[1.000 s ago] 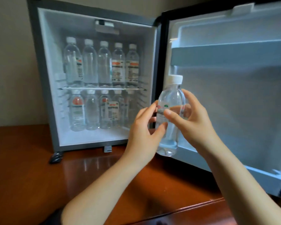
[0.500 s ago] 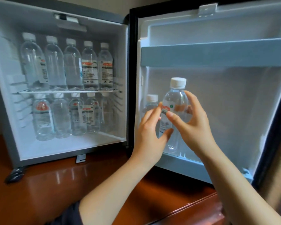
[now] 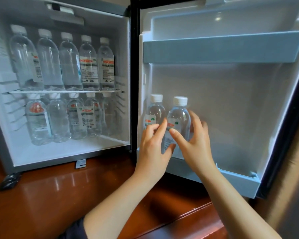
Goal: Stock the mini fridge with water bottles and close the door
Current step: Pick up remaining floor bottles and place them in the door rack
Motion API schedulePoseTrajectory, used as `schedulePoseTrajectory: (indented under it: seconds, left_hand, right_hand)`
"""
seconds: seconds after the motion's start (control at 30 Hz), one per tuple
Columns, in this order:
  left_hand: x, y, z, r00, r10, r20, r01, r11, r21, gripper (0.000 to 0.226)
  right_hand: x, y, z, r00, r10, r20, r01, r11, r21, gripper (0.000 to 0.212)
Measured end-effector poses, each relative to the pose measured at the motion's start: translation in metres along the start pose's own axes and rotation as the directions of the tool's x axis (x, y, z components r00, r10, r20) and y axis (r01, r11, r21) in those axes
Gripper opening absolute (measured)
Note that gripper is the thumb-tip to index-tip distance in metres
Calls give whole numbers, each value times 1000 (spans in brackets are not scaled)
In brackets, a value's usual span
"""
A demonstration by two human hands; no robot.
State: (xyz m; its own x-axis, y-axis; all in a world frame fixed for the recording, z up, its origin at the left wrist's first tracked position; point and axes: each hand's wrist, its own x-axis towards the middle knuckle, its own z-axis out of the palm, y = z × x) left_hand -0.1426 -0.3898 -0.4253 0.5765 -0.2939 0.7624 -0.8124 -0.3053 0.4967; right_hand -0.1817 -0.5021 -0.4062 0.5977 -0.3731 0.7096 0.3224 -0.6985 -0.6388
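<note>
Fingers [image 3: 195, 123] first: curled narrowly round the bottle [image 3: 179, 114] from both sides. Left hand [image 3: 150, 152] pinching at the label between forefinger and thumb; right hand [image 3: 197, 145] wrapped round the far flank, thumb across the front. Head view, the only one: holding it upright inside the lower door shelf [image 3: 231, 178] of the open door [image 3: 231, 100], just beside a second bottle [image 3: 154, 109] standing at the hinge end. Lowered markedly against a second ago, when held clear of the door and above the wooden top [image 3: 59, 195]. Half a second ago already over the shelf but riding higher, cap well above the neighbour's; now nearly level with it. Probably seated on the shelf floor, though not certain, with the base hidden behind both hands. Means, by judgement, placement all but done, with only the letting go left for this one. Inside the mini fridge [image 3: 121, 49], an upper row [image 3: 67, 62] of five on the wire shelf [image 3: 66, 91] and a lower row [image 3: 59, 118] of five beneath. Seemingly room for more along the lower door shelf to the right. Door wide open, so closing not yet begun.
</note>
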Motion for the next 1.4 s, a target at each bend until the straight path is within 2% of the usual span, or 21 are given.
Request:
schedulePoseTrajectory:
  seconds: [0.1,0.17,0.27,0.37,0.47,0.67,0.83,0.93,1.03,1.17,1.3,1.4]
  left_hand:
    - [-1,-2,-12,999,-10,37,10,1000,-19,60]
    - [-2,-4,-25,999,-4,47,5,1000,-17,47]
    - [-7,-6,-49,995,-6,98,6,1000,3,35]
    - [-17,-12,-79,982,-53,183,48,998,30,28]
    - [-32,-22,-114,962,-119,245,99,991,93,24]
    - [-80,-45,-200,913,-334,235,262,921,289,19]
    - [-135,-57,-273,838,-528,140,428,795,430,22]
    - [-176,-60,-316,778,-626,52,538,707,459,20]
    - [-220,-59,-358,731,-680,-59,619,625,476,16]
    - [-280,-51,-407,667,-719,-194,689,497,527,20]
    - [-342,-37,-450,531,-785,-320,798,337,500,26]
    - [-389,-23,-475,463,-781,-418,850,257,460,19]
  right_hand:
    - [-5,-4,1,993,-7,-114,4,1000,-27,57]
    - [-9,-11,1,978,-60,-199,48,997,-63,44]
    - [-15,-25,2,973,-138,-188,121,988,-101,22]
    - [-24,-39,15,985,-165,-53,160,983,-88,10]
    - [-36,-52,39,981,-144,129,151,988,-42,12]
    - [-66,-85,101,896,-148,418,161,987,3,8]
    - [-101,-123,158,755,-193,627,208,977,50,14]
    - [-128,-153,195,646,-266,716,251,959,130,18]
    - [-162,-186,228,528,-332,782,256,940,226,12]
    - [-215,-237,265,354,-462,813,269,883,384,10]
    - [-270,-285,296,169,-574,801,278,807,520,5]
    - [-312,-316,316,58,-625,779,240,766,597,7]
